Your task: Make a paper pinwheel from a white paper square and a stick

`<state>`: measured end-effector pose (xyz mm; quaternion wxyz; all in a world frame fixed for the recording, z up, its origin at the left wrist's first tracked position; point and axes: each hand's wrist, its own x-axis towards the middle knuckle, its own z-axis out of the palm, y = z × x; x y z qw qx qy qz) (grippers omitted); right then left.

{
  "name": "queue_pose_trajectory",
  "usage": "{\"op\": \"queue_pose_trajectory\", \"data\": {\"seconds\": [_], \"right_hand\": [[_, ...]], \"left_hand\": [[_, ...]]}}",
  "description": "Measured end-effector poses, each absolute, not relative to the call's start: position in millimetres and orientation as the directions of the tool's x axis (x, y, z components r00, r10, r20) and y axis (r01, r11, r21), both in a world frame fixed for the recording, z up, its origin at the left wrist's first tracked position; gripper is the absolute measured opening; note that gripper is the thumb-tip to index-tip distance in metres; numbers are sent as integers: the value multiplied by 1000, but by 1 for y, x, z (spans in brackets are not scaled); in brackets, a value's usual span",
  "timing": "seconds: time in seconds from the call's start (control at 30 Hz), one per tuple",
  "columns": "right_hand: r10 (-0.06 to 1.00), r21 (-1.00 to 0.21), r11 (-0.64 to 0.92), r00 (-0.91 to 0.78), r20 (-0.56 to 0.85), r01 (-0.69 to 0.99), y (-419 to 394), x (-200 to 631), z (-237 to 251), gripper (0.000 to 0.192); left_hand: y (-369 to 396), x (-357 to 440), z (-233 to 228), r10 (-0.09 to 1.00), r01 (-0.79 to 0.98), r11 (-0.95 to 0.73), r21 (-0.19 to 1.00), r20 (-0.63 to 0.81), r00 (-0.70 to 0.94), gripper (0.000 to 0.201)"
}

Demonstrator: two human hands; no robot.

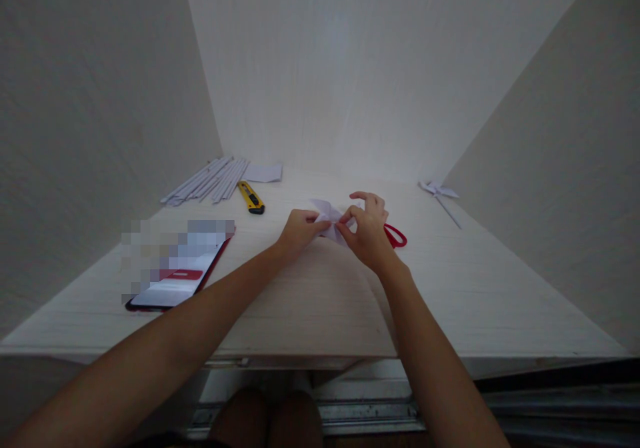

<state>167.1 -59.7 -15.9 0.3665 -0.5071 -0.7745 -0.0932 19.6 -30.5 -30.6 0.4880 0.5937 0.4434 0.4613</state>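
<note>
- The left hand (299, 230) pinches the near-left side of a small folded white paper piece (327, 219), its grip clamped on the paper with thumb and fingers.
- The right hand (369, 229) holds the right side of the same folded paper, thumb and forefinger closed on it, the other fingers curled above.
- The paper piece sits just above the pale wood-grain worktop (320, 301), around its middle, between the two hands.
- A pair of red-handled scissors (396, 236) lies on the worktop just behind the right hand, mostly hidden by it.
- A yellow and black utility knife (251, 197) lies toward the far-left part of the worktop.
- A bundle of thin rolled white paper sticks (207, 180) lies at the far-left corner, with a flat white paper scrap (263, 173) just beside it.
- A dark red-edged phone with a lit screen (180, 271) rests near the left edge, toward the near side.
- A finished white paper pinwheel on a stick (440, 195) lies by the far-right corner, well apart from the hands.
</note>
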Motion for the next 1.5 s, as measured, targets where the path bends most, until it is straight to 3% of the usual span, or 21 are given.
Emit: {"op": "queue_pose_trajectory", "data": {"seconds": [0.13, 0.4, 0.67, 1.07, 1.27, 1.5], "right_hand": [[714, -236, 487, -227, 662, 841, -59, 166, -18, 3], [710, -219, 449, -197, 676, 866, -62, 159, -18, 8], [779, -321, 503, -258, 572, 803, -56, 168, -16, 10], [829, -368, 507, -323, 457, 780, -56, 174, -14, 17], [874, -495, 442, -236, 425, 748, -54, 178, -15, 49], [904, -415, 410, -300, 306, 812, -55, 181, -9, 24]], "left_hand": [[-28, 21, -36, 969, 66, -180, 982, 165, 182, 15], [-30, 20, -33, 941, 249, -333, 909, 307, 140, 22], [-29, 18, -35, 933, 200, -332, 922, 290, 214, 21], [-24, 16, -36, 856, 301, -496, 814, 400, 328, 28], [-23, 16, -38, 846, 368, -519, 771, 401, 352, 26], [-21, 14, -38, 831, 360, -535, 764, 402, 383, 25]]}}
